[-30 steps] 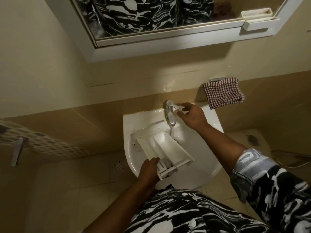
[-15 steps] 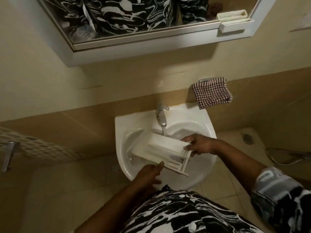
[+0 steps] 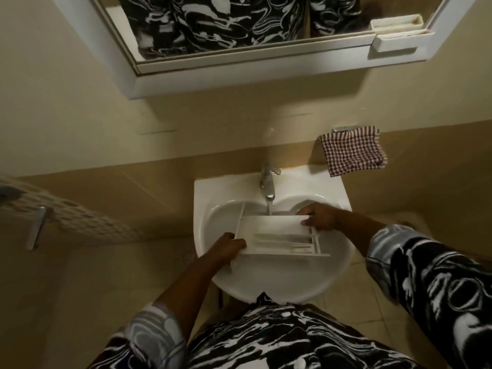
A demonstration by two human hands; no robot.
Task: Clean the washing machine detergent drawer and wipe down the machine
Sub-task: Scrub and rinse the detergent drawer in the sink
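Note:
The white plastic detergent drawer (image 3: 277,237) lies across the white sink (image 3: 282,283) with its compartments facing me. A thin stream of water runs from the chrome tap (image 3: 267,182) onto the drawer's far edge. My left hand (image 3: 229,247) grips the drawer's near left corner. My right hand (image 3: 318,215) holds its far right corner, fingers curled over the edge. The washing machine is not in view.
A red and white checked cloth (image 3: 352,150) hangs on a wall rail right of the sink. A white-framed mirror (image 3: 239,65) with a small shelf tray (image 3: 396,39) is above. A perforated basket (image 3: 66,217) and metal handle (image 3: 36,227) sit at left. Tiled floor lies below.
My right hand left the tap handle and took hold of the drawer's right end. Water now runs, and the drawer has turned to lie crosswise under the stream.

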